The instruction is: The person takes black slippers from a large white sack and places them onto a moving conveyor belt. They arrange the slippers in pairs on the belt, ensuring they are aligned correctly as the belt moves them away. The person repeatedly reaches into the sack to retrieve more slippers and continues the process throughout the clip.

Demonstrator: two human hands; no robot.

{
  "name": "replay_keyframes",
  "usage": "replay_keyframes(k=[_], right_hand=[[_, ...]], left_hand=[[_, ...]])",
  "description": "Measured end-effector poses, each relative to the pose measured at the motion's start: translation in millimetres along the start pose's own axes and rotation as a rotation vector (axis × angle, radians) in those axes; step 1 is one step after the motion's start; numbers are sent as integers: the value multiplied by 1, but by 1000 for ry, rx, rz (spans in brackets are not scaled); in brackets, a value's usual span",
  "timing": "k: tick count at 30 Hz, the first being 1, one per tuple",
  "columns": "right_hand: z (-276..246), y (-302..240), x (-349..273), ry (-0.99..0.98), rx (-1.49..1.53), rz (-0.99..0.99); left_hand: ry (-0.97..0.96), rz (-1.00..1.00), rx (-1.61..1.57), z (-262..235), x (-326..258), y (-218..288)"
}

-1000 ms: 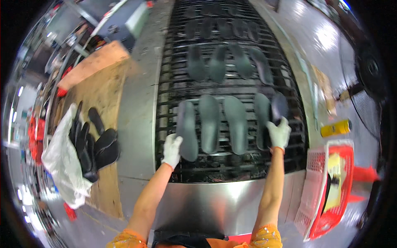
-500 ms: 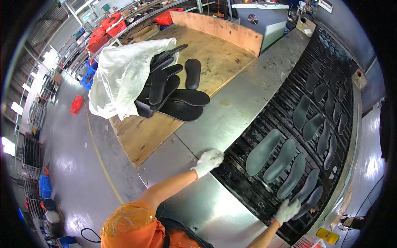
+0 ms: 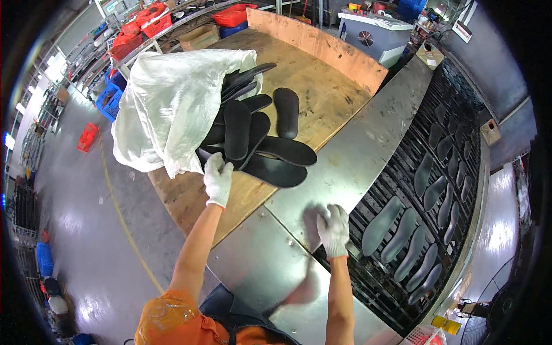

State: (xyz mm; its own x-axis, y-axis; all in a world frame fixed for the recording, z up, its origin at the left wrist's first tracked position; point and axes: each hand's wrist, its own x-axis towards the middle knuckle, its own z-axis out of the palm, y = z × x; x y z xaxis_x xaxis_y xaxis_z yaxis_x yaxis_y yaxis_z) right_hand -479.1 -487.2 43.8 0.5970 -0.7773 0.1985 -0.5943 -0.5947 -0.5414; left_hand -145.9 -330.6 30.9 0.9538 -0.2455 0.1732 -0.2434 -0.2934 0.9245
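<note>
My left hand (image 3: 217, 183), in a white knit glove, is at the near edge of a pile of black insoles (image 3: 279, 171). Its fingertips meet the lower insoles by the bag's mouth, thumb and fingers apart. The insoles spill from a white sack (image 3: 167, 103) lying on a wooden board (image 3: 230, 192). One insole (image 3: 286, 113) lies apart on the wood. My right hand (image 3: 333, 231), gloved too, hovers with spread fingers over the metal tabletop (image 3: 299, 210), casting a shadow and holding nothing. To its right, rows of insoles (image 3: 398, 234) lie on a dark slatted conveyor (image 3: 359, 276).
An upright wooden panel (image 3: 316, 43) edges the board's far side. Beyond it stands a grey machine cabinet (image 3: 374, 37). Red crates (image 3: 158, 24) fill racks at the far left. A fan (image 3: 500, 299) and a yellow can (image 3: 447, 324) are at the lower right.
My left hand has moved from the conveyor's edge left to the insole pile. My right hand has come away from the nearest conveyor insoles to above the metal tabletop. The view has shifted.
</note>
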Motion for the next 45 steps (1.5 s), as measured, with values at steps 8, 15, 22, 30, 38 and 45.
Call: replay_keyframes(k=[8,15,22,30,38,45], right_hand=[[74,-101,200,-113,-82,33],[151,-134,306,-223,-213,205],[155,-132,302,-339,-314,146],[113,-116,192,-338,-334,292],[65,-112,48,-289,-270,458],[30,-66,-10,-46,924,754]], left_hand=[[-360,-104,342,-3,75,11],[-613,-141,424,12,103,18],[-826,-238,137,8,121,9],[-963,-305,-203,-21,61,-12],[-935,-730,-679,-102,-27,-19],[-741,-786,-792,-146,-65,-47]])
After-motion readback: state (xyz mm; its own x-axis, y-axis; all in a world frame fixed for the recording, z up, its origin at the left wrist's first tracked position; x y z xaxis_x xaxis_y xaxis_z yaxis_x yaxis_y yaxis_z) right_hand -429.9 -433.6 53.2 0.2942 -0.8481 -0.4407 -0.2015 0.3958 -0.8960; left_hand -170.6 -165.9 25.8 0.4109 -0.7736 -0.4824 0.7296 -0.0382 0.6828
